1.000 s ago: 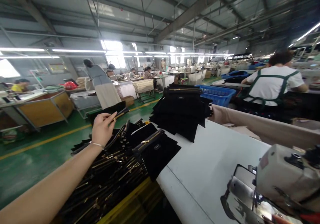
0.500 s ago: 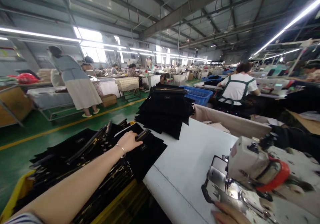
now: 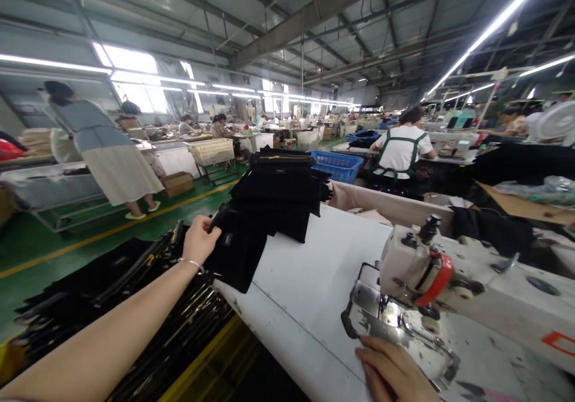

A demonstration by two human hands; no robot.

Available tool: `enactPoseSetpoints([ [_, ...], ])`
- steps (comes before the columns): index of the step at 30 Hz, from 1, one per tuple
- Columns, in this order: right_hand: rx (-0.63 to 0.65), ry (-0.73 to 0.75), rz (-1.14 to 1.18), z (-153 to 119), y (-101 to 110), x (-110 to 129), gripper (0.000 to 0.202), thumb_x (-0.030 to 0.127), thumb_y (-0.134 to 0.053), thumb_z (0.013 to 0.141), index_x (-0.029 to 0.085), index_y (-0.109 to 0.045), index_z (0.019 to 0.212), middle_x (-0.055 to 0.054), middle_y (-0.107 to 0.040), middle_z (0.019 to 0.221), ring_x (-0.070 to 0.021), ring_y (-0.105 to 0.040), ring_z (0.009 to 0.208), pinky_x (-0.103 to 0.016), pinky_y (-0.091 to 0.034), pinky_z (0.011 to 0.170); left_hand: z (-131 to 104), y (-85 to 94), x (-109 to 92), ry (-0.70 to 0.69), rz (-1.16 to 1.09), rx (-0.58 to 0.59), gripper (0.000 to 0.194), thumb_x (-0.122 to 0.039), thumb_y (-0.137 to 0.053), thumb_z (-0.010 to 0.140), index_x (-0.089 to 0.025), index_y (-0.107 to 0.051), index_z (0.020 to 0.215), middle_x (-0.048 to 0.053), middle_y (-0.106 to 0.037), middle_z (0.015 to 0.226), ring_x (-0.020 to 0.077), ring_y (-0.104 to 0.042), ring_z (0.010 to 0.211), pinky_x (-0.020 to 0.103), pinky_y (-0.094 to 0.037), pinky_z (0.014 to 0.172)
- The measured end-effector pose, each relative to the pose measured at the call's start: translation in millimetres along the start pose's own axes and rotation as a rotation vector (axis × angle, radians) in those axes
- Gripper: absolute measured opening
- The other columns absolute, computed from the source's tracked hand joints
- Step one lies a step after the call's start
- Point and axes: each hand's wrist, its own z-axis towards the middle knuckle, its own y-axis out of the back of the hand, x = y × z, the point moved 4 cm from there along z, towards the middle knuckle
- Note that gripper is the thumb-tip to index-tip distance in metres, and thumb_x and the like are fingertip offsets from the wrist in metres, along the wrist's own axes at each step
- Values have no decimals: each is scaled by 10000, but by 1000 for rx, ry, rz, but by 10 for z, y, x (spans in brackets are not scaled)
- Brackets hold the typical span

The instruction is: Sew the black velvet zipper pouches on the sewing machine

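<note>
My left hand is closed on the zippered top edge of a black fabric piece with a small label. The piece hangs partly over the left edge of the white table. Just behind it rises a pile of similar black pieces, the top one showing a gold zipper. My right hand lies on the table with its fingers stretched out, beside the metal plate of a white sewing machine. Nothing shows in the right hand.
Below my left arm a yellow crate is heaped with black zippered pieces. A blue basket and a cloth-lined bin stand beyond the table. One person sits ahead; another bends over a cart at left.
My left hand has moved the black piece up and left, toward the pile. The camera view has turned to the right. More of my right hand shows beside the machine.
</note>
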Motion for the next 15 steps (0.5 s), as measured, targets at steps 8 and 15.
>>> enactPoseSetpoints([
  [8, -16, -84, 97, 17, 32, 2, 211, 221, -530, 951, 245, -703, 1069, -87, -702, 1120, -223, -702, 999, -312, -608, 848, -75, 130, -243, -172, -148, -158, 259, -355, -580, 823, -185, -563, 1018, 51, -621, 1008, 227, -612, 933, 320, -479, 873],
  [15, 24, -185, 251, 430, 32, 454, 303, 117, -494, 910, 225, -677, 1125, -83, -685, 1177, -235, -661, 1041, -386, -572, 910, -148, 156, -360, -150, -178, -137, 223, -351, -545, 816, -184, -590, 956, 31, -629, 884, 220, -607, 804, 307, -461, 746],
])
